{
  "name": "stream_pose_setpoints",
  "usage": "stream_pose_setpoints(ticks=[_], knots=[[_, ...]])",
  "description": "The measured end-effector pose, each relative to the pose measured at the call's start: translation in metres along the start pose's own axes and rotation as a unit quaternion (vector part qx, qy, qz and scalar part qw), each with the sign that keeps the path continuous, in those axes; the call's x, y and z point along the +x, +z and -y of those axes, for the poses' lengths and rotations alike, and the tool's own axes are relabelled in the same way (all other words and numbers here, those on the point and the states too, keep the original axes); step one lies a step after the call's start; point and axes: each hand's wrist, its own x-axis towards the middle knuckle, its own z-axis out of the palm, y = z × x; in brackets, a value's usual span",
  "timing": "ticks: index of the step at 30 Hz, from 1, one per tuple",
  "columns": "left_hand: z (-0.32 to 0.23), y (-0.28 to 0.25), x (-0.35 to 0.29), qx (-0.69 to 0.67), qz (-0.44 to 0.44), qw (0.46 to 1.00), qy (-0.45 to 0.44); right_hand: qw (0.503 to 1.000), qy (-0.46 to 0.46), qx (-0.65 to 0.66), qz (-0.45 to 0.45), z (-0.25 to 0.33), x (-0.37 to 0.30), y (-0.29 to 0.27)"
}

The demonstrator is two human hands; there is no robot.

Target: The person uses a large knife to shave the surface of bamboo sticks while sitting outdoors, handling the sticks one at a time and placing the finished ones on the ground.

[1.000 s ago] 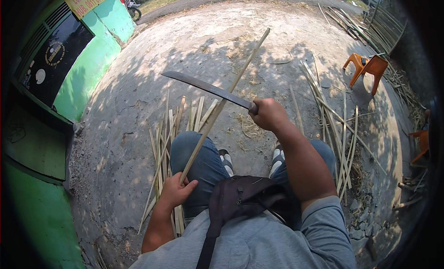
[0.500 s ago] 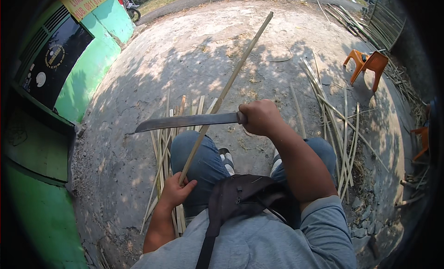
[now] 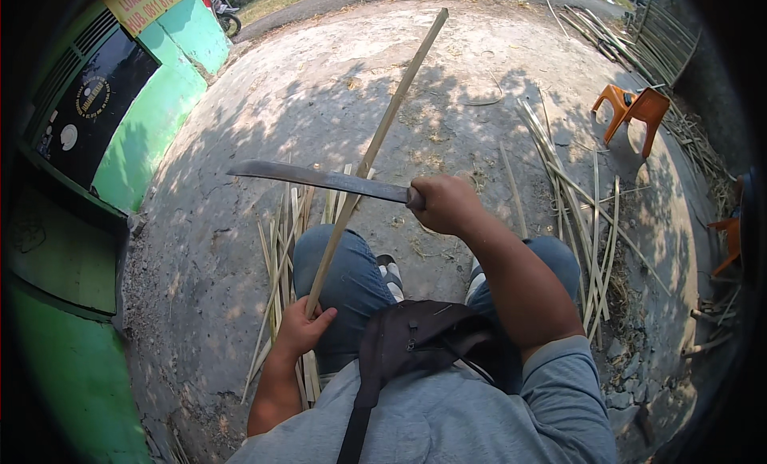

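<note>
My left hand (image 3: 304, 326) is closed round the lower end of a long bamboo strip (image 3: 387, 122), beside my left knee. The strip slants up and away to the right, its far end in the air. My right hand (image 3: 444, 204) grips the handle of a machete (image 3: 319, 177), whose long blade points left. The blade crosses the strip a little beyond my left knee; whether it cuts into the strip I cannot tell. Several split bamboo strips (image 3: 276, 260) lie on the ground beside and beyond my left leg.
More split strips (image 3: 595, 248) lie to the right of my right leg. An orange plastic chair (image 3: 635, 116) stands at the far right, near a pile of bamboo (image 3: 603, 41). A green wall (image 3: 152, 160) runs along the left. The ground (image 3: 240, 176) is rough concrete.
The machete has tilted, its tip rising and its handle dropping slightly. The bamboo strip's far end has swung to the left. Both hands keep their hold.
</note>
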Motion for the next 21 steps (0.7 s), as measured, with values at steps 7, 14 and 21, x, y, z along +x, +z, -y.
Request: stream_pose_setpoints(ticks=[7, 14, 21], knots=[[0.001, -0.002, -0.002, 0.004, 0.004, 1.0, 0.0, 0.99, -0.063, -0.112, 0.05, 0.019, 0.0, -0.004], [0.0, -0.003, -0.003, 0.015, 0.0, 1.0, 0.013, 0.998, 0.033, -0.024, -0.048, -0.014, 0.002, -0.007], [0.005, -0.002, -0.002, -0.026, -0.008, 1.0, -0.007, 0.996, 0.011, 0.008, -0.093, -0.003, 0.0, -0.001]])
